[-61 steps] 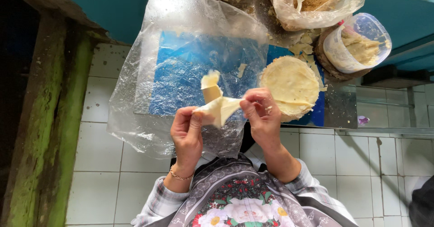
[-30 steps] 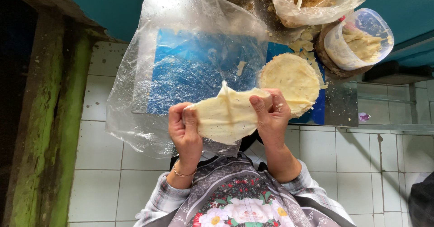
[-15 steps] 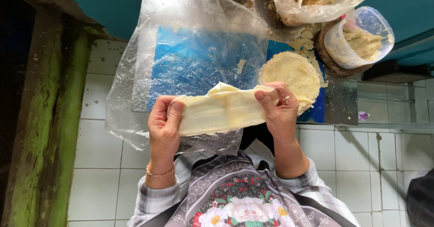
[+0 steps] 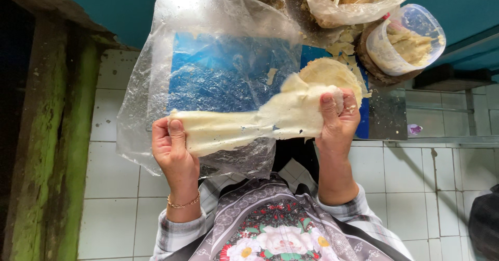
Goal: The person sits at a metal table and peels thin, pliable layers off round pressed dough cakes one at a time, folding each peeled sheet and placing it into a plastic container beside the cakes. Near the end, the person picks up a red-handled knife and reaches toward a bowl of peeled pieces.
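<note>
Left hand [image 4: 174,149]: closed on the dough sheet's lower-left end
Right hand [image 4: 339,116]: fisted around its right end
Dough sheet [image 4: 249,126]: stretched between both hands, mid-frame
Clear plastic sheet [image 4: 208,58]: spread behind, over blue
Round tub [image 4: 405,37]: upper right, clear, dough-filled

Soft, even daylight fills the scene; the plastic sheet [image 4: 208,58] shows pale glare across its wrinkles. Focus is sharp throughout, shadows faint, and the far left edge falls dark.

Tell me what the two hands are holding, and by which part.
A pale, stretched sheet of dough: left hand grips its left end, right hand pinches its right end, over the crinkled clear plastic sheet.
</note>
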